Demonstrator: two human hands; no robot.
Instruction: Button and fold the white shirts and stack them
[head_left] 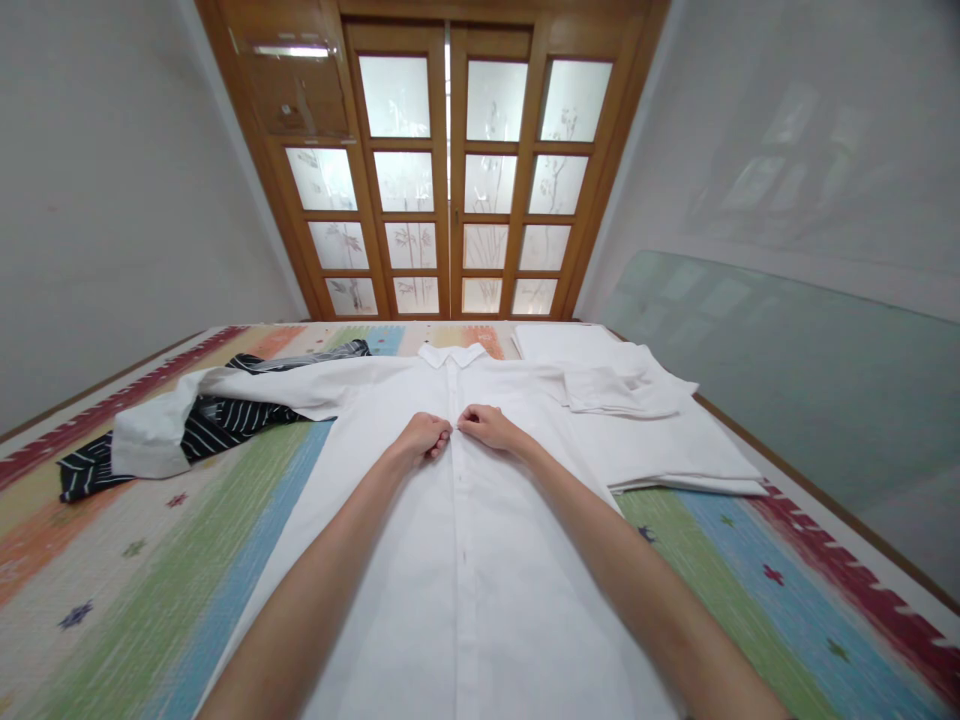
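A white button-up shirt (409,600) lies spread out on its back, with its collar (451,356) at the far end and its sleeves out to both sides. On the upper chest, my left hand (426,436) is closed in a pinch at the left side of the front placket (462,520). Just across from it, my right hand (489,427) pinches the placket's other side, fingertips close to the left ones. The small spot of cloth between the fingers is mostly hidden. Further down the placket, buttonholes show faintly.
A striped, multicoloured cover (247,520) lies beneath everything. Black-and-white striped cloth (232,428) rests under the sleeve at left. Folded white cloth (660,450) lies at right, partly under the other sleeve. Wooden glazed doors (450,170) stand beyond, and a pale green panel (780,370) borders the right.
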